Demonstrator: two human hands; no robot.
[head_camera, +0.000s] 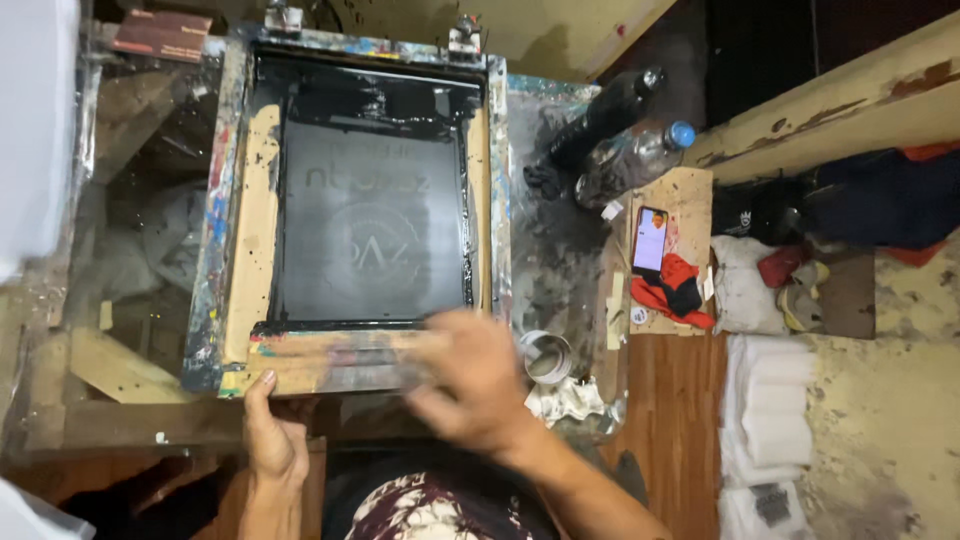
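A paint-stained wooden screen-printing frame lies flat on the work table, its dark mesh covered in black ink with a faint design showing. My left hand grips the frame's near left corner, thumb on top. My right hand is blurred over the frame's near edge, fingers spread, beside a long squeegee lying along that edge. Whether the right hand touches or holds the squeegee is unclear.
A small round ink tin and crumpled foil sit right of the frame. Two plastic bottles, a phone, a red and black cloth and stacked white cloth lie further right. A wooden beam runs at upper right.
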